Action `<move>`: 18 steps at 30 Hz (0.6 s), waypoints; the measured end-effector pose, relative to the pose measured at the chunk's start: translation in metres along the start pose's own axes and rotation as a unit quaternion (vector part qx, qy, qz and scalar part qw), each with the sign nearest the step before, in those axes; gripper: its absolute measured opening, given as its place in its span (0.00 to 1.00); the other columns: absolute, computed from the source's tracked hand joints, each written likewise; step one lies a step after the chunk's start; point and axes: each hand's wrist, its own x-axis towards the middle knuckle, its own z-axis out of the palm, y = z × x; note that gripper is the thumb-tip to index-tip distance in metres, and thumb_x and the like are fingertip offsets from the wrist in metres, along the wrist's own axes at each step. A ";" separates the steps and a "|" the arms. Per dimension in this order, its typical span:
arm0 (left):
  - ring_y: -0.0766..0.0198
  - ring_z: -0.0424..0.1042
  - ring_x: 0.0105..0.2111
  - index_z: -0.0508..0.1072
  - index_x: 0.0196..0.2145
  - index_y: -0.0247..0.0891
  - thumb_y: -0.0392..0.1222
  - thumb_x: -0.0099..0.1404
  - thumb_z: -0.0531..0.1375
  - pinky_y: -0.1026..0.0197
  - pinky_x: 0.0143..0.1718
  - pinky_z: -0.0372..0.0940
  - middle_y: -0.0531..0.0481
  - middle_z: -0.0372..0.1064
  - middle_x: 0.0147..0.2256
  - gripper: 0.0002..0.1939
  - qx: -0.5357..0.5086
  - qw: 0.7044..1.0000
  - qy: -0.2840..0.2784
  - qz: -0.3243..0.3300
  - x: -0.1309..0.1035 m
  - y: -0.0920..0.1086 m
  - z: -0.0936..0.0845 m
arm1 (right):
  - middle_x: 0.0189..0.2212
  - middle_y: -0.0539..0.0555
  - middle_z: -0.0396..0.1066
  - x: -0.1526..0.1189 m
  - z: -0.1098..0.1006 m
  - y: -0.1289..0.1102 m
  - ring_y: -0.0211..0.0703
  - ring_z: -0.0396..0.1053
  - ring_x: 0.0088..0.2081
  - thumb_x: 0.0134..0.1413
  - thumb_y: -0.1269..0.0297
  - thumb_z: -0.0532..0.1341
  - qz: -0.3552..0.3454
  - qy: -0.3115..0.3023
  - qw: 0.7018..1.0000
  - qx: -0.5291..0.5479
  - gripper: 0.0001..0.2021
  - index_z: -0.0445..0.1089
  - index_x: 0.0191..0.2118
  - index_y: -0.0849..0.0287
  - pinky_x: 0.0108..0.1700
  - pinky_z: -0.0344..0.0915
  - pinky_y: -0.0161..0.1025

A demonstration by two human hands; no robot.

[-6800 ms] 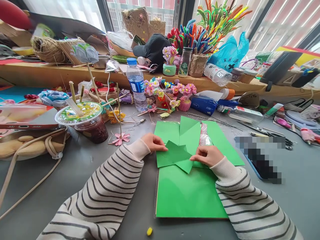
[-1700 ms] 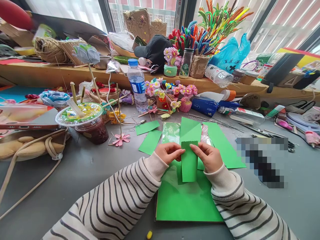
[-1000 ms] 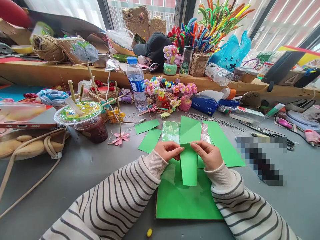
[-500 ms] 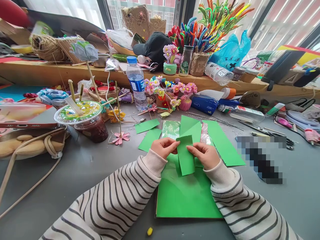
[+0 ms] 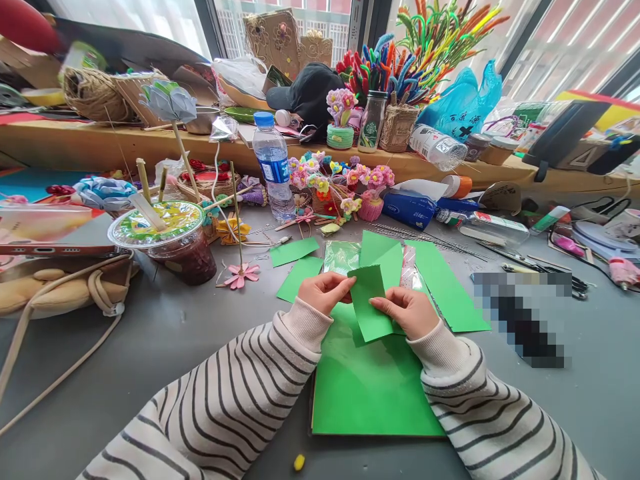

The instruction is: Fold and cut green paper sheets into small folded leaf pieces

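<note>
A small green paper rectangle is held up in front of me, tilted, between both hands. My left hand pinches its upper left edge between thumb and fingers. On its right side, my right hand grips it with the thumb across the front; the fingers behind are partly hidden. Below it lies a large green sheet on the table, with a clear plastic sleeve at its upper part. Other green paper pieces surround it: a strip to the right and small pieces to the left.
A lidded plastic cup with dark drink stands left, near a pink paper flower on a stick. Behind are a water bottle and crocheted flowers. A wooden ledge crosses the back. A pink glue gun lies far right.
The small green paper has moved slightly up and left, and its lower end has swung right. My right hand has shifted a little left and up along its edge.
</note>
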 end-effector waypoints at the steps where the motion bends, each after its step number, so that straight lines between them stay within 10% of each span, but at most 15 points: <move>1: 0.69 0.65 0.16 0.68 0.18 0.32 0.43 0.42 0.62 0.65 0.22 0.66 0.56 0.63 0.13 0.10 0.000 1.000 0.003 0.002 0.000 0.000 0.000 | 0.10 0.42 0.48 0.000 0.000 0.000 0.28 0.45 0.16 0.32 0.55 0.61 0.005 0.002 1.000 0.009 0.16 0.57 0.13 0.61 0.17 0.43 0.31; 18: 0.69 0.66 0.20 0.67 0.21 0.32 0.42 0.45 0.61 0.63 0.27 0.67 0.55 0.64 0.18 0.10 -0.037 0.999 0.039 0.010 0.006 -0.003 -0.005 | 0.14 0.46 0.61 0.002 0.003 0.006 0.32 0.58 0.17 0.31 0.57 0.61 -0.004 0.022 0.997 0.079 0.12 0.64 0.20 0.61 0.19 0.59 0.31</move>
